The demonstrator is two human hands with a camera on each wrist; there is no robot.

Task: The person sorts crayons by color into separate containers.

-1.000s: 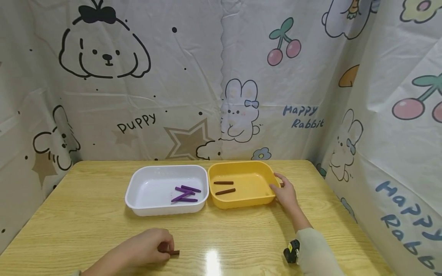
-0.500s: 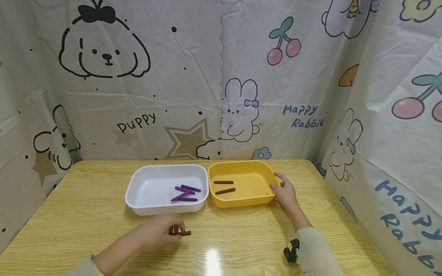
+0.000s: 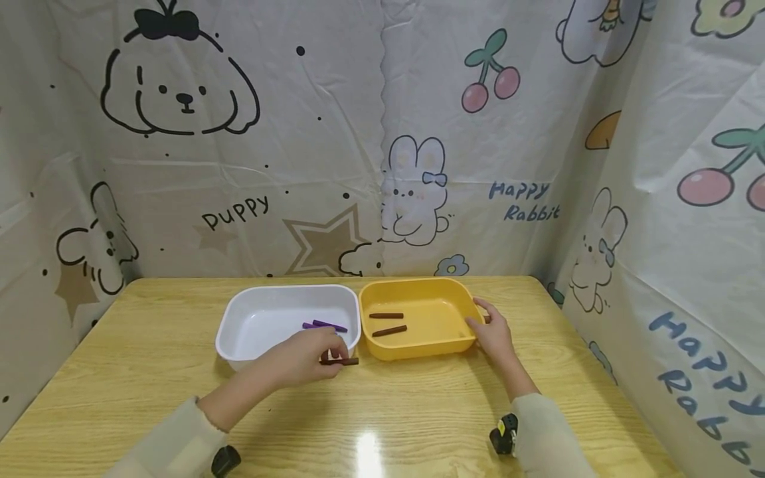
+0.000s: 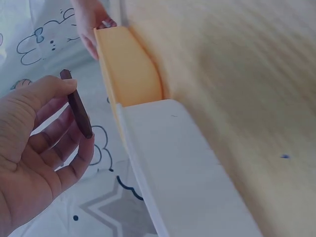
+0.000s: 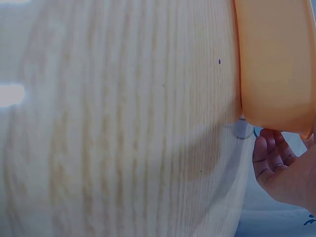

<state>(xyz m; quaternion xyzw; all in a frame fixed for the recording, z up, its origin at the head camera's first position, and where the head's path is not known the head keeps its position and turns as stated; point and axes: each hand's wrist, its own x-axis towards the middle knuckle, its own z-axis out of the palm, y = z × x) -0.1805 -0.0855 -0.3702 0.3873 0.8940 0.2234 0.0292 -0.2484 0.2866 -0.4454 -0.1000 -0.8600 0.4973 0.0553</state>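
Observation:
My left hand (image 3: 313, 355) pinches a dark brown crayon (image 3: 346, 362) over the near right part of the white basin (image 3: 251, 299). In the left wrist view the crayon (image 4: 77, 106) shows flat sides and a tapered end, held between thumb and fingertips. Purple crayons (image 3: 330, 326) lie in the white basin, partly hidden behind the hand. Two more brown crayons, one at the back (image 3: 386, 316) and one nearer (image 3: 390, 330), rest in the yellow basin (image 3: 442, 312). My right hand (image 3: 495, 332) holds that basin by its right end, thumb at the rim and fingers outside.
The two basins stand side by side on the wooden table (image 3: 418, 411), near its back edge. Behind and to the right hangs a printed cloth (image 3: 335, 153). Black wrist cameras (image 3: 504, 433) sit at both sleeves.
My left hand has moved forward and to the right with the brown crayon, from the table's front up to the white basin's near side. The right hand and both basins stay in place.

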